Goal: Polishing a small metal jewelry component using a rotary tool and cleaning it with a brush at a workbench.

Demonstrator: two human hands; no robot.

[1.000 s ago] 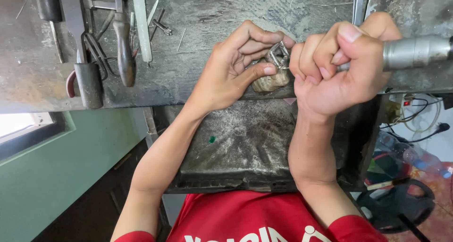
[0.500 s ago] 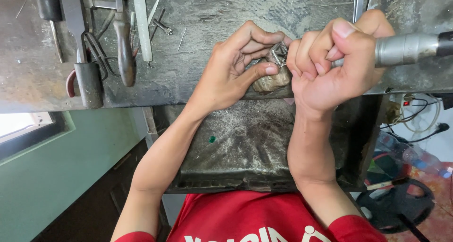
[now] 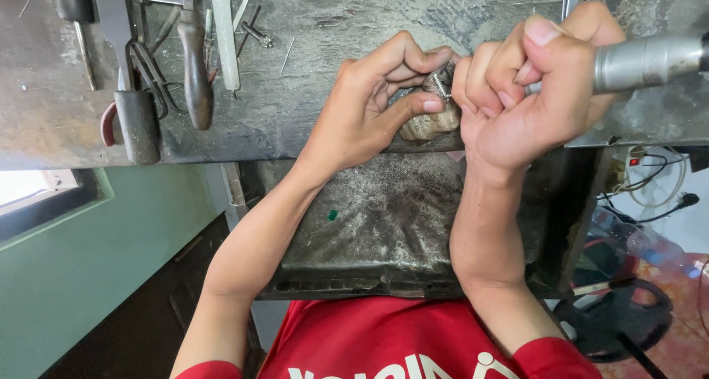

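L hand (image 3: 373, 102): fingers curled, pinching small silvery metal piece (image 3: 441, 82) against worn wooden bench peg (image 3: 430, 124).
R hand (image 3: 535, 83): fist closed round grey metal rotary handpiece (image 3: 646, 60).

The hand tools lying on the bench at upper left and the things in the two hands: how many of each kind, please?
Pliers with dark handles: 1
Dark-handled tool: 1
Pale flat file: 1
Small loose bits: 2
Metal rotary handpiece, in right hand: 1
Small metal piece, in left hand: 1
Total: 7
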